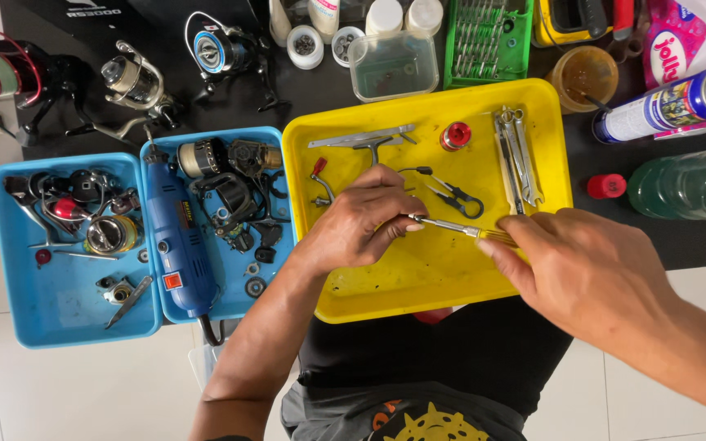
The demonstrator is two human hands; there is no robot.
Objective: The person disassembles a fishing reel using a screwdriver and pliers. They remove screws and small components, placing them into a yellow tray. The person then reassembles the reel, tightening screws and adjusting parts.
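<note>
Over a yellow tray (pixel 439 286), my left hand (pixel 361 224) is curled around something small that its fingers hide. The metal shaft of a small screwdriver (pixel 447 226) runs into that hand. My right hand (pixel 582 265) grips the screwdriver's yellowish handle from the right. In the tray lie a grey metal part (pixel 361 140), a red knob (pixel 455 135), a small black tool (pixel 455 194), a red-tipped crank (pixel 320 181) and several wrenches (pixel 516 155).
Two blue trays (pixel 67 314) at left hold reel parts and a blue rotary tool (pixel 175 237). Fishing reels (pixel 132 82) sit behind them. At the back stand a clear plastic box (pixel 394 65), a green bit set (pixel 488 41), a spray can (pixel 672 102) and a green bottle (pixel 688 184).
</note>
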